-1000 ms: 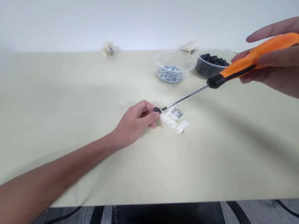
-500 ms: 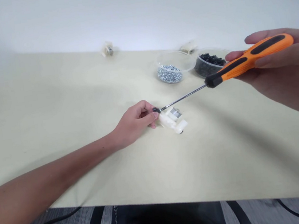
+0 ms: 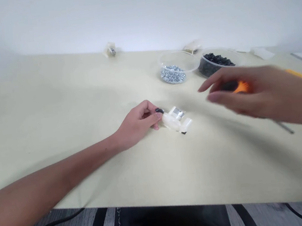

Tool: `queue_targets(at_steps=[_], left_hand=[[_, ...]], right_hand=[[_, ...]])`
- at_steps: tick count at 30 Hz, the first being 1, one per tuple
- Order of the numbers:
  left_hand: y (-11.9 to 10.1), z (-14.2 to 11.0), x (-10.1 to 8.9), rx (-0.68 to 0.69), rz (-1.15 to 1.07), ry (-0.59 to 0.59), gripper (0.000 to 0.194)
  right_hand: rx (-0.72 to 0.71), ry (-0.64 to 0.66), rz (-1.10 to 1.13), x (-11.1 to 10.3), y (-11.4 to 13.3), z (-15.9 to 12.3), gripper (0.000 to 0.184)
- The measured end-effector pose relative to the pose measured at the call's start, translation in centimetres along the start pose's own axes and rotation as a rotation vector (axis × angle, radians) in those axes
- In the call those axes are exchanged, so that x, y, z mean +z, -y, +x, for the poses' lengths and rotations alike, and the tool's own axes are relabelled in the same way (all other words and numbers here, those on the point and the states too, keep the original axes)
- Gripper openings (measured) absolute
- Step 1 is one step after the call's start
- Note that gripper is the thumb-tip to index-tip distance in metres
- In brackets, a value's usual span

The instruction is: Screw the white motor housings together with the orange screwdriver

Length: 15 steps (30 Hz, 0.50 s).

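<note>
My left hand (image 3: 138,125) rests on the table, thumb and fingers pinched on one end of a small white plastic part (image 3: 172,122). A little black piece (image 3: 159,110) sits at that end by my fingertips. A silvery metal block (image 3: 178,112) shows on the part's far side. To the right, above the table, my right hand (image 3: 260,95) is closed around an orange and black screwdriver (image 3: 243,86). Its metal shaft sticks out below the hand, pointing down and right, away from the white part. Most of the handle is hidden by the hand, which is slightly blurred.
Behind the white part stand a clear tub of small silvery screws (image 3: 173,75) and a clear tub of black pieces (image 3: 216,62). Two more whitish parts lie at the back, one left (image 3: 111,50), one behind the tubs (image 3: 192,48). A yellow object (image 3: 298,74) lies at right.
The screwdriver's tip has left the black piece. My right hand has turned the tool round, its shaft now pointing back to the right. My left hand stays in place.
</note>
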<state>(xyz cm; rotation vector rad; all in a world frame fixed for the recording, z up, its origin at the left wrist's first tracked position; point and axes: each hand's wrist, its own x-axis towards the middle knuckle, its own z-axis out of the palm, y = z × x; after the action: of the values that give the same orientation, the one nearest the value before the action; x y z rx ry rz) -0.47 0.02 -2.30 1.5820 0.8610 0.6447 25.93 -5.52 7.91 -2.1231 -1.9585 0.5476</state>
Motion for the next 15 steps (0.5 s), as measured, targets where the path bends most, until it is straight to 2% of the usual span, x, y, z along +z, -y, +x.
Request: queue_targets(at_steps=[2,5,10,15], left_hand=[[-0.2,-0.1,0.0,0.002,0.007,-0.001,0.019],[-0.2,0.0,0.0,0.012,-0.02,0.01,0.018],[0.1,0.1,-0.1,0.011,-0.018,0.036,0.018],[-0.3,0.1,0.0,-0.028,0.039,0.02,0.019]], right_hand=[[0.055,0.141,0.021,2.0,1.7,0.0,0.057],[0.077,0.35,0.142,3.5,2.4,0.5,0.057],[0.11,0.409,0.322,3.8,2.1,1.5,0.051],[0.119,0.433,0.339,3.9,3.0,1.2,0.037]])
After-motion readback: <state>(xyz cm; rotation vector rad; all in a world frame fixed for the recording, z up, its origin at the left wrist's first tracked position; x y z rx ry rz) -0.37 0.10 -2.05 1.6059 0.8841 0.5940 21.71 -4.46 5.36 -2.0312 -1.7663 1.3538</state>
